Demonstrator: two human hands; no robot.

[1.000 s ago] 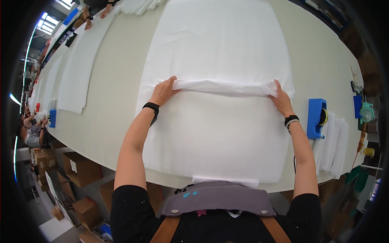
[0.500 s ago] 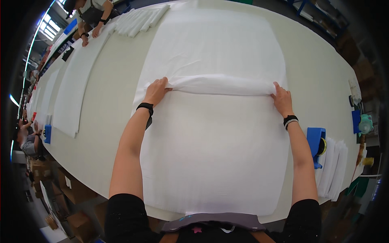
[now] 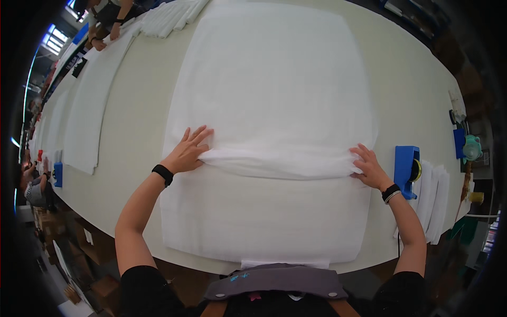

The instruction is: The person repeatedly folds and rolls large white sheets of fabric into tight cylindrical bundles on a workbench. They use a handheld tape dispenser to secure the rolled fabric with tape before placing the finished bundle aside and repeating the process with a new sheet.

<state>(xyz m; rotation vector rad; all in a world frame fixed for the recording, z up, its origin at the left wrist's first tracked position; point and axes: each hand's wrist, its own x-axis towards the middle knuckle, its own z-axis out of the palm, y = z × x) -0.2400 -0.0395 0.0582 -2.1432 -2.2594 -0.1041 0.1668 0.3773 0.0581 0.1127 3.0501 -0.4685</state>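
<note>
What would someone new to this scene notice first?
Probably the white sheet spread down the middle of the table, with a bunched fold across it, the left hand at one end, the right hand at the other. A blue tape dispenser then stands out at the right, beside white bundles.

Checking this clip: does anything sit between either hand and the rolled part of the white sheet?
Nothing visible does. The left hand is at the left end of the rolled part, the right hand at its right end. The blue tape dispenser stands outside, right of the sheet.
</note>
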